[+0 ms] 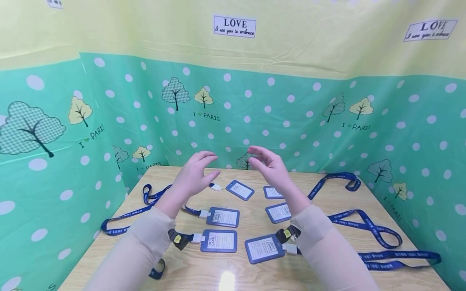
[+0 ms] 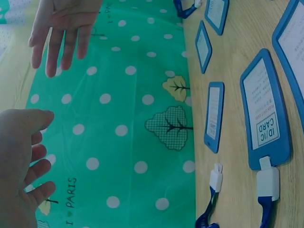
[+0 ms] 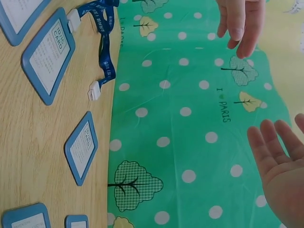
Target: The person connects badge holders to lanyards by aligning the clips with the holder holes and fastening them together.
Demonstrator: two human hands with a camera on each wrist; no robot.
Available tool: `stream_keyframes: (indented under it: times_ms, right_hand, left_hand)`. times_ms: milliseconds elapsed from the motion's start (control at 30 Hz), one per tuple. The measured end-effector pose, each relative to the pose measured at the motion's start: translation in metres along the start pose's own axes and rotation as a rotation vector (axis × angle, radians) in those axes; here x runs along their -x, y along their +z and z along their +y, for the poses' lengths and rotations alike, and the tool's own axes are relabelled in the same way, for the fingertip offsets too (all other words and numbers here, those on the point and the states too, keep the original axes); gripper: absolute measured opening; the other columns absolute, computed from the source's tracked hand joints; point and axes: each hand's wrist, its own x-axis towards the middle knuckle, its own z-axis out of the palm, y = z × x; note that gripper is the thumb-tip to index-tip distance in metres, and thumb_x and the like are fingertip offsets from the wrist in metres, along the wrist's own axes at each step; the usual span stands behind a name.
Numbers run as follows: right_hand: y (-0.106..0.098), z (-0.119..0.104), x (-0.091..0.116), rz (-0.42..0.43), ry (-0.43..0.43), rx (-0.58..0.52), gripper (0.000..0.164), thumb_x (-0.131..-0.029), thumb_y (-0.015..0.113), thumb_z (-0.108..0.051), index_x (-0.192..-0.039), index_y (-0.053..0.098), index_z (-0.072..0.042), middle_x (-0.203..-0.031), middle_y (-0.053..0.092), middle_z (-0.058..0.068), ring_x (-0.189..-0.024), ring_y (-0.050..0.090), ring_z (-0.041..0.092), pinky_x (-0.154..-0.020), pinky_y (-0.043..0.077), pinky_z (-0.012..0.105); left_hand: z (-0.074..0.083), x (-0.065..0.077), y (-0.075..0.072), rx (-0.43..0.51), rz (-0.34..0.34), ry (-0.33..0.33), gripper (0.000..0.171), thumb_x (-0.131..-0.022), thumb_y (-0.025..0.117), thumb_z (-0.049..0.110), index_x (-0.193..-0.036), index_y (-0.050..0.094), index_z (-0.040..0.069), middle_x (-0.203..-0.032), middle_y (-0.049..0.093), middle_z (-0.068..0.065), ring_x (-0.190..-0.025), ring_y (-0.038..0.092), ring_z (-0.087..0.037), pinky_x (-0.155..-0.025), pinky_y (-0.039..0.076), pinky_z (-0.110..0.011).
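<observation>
My left hand [image 1: 198, 171] and right hand [image 1: 269, 166] are raised above the far part of the table, palms towards each other, fingers loosely bent. Neither holds anything, and a gap separates them. Blue-framed ID card holders lie flat in two columns below. At the far left one holder [image 1: 240, 190] lies apart from a white lanyard clip [image 1: 216, 187]. Nearer on the left, two holders [image 1: 223, 217] [image 1: 219, 241] are joined to clips. On the right are a near holder [image 1: 264, 248], a middle holder [image 1: 277, 213] and a far holder [image 1: 272, 192], the latter two partly hidden by my right arm.
Dark blue lanyards spread outward: one [image 1: 120, 222] on the left, others [image 1: 378, 230] [image 1: 404, 254] on the right, another [image 1: 338, 176] at the far right. The wooden table [image 1: 196, 270] is enclosed by a green and yellow curtain [image 1: 233, 101] at the back and sides.
</observation>
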Motion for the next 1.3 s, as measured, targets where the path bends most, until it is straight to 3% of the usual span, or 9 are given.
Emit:
stream_keyframes:
  times_ms: [267, 600, 800, 1300]
  right_hand:
    - [-0.003, 0.008, -0.005, 0.033, 0.059, -0.07, 0.049, -0.102, 0.064, -0.028, -0.147, 0.052, -0.015, -0.145, 0.056, 0.006, -0.117, 0.064, 0.026, -0.099, 0.054, 0.035]
    - [0.001, 0.033, -0.006, 0.056, 0.188, -0.118, 0.053, -0.1, 0.067, -0.034, -0.147, 0.051, -0.016, -0.144, 0.056, 0.005, -0.127, 0.057, 0.023, -0.098, 0.055, 0.037]
    - [0.006, 0.045, -0.005, 0.054, 0.265, -0.165, 0.055, -0.099, 0.069, -0.036, -0.146, 0.051, -0.014, -0.147, 0.052, 0.01, -0.13, 0.054, 0.024, -0.099, 0.055, 0.036]
    - [0.019, 0.073, -0.003, 0.053, 0.39, -0.208, 0.06, -0.101, 0.066, -0.032, -0.15, 0.045, -0.005, -0.147, 0.051, 0.015, -0.13, 0.053, 0.032, -0.101, 0.053, 0.044]
  left_hand:
    - [-0.004, -0.008, 0.005, 0.0, -0.02, -0.054, 0.05, -0.095, 0.074, 0.029, -0.138, 0.061, 0.009, -0.142, 0.056, -0.008, -0.133, 0.049, -0.028, -0.112, 0.042, -0.045]
    - [-0.019, -0.009, 0.024, 0.001, -0.1, -0.171, 0.053, -0.097, 0.071, 0.033, -0.143, 0.057, 0.01, -0.147, 0.052, -0.008, -0.137, 0.046, -0.03, -0.114, 0.04, -0.048]
    - [-0.029, -0.009, 0.036, 0.005, -0.134, -0.223, 0.056, -0.097, 0.07, 0.034, -0.146, 0.055, 0.011, -0.151, 0.048, -0.009, -0.139, 0.044, -0.032, -0.114, 0.039, -0.051]
    - [-0.045, -0.008, 0.062, 0.119, -0.196, -0.378, 0.054, -0.097, 0.069, 0.033, -0.145, 0.055, 0.011, -0.151, 0.047, -0.013, -0.138, 0.044, -0.036, -0.113, 0.038, -0.055]
